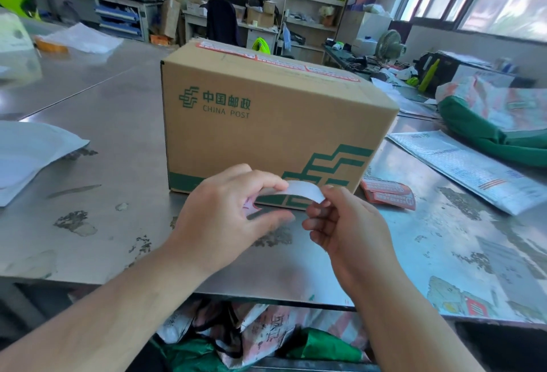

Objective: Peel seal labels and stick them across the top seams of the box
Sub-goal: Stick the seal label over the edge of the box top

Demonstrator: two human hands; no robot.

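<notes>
— How are the hands placed?
— The left hand (233,209) and right hand (346,223), backs up, each pinch one end of an arched white seal label (302,191) over the table (118,149).
— And beyond them?
— At 12 o'clock stands the box (266,129), printed "CHINA POST" in green. Red labels (281,59) lie along its top.

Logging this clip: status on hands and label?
Left hand, right hand pinch white paper label strip. Brown cardboard box closed, red seal labels on top. Path clear.
</notes>
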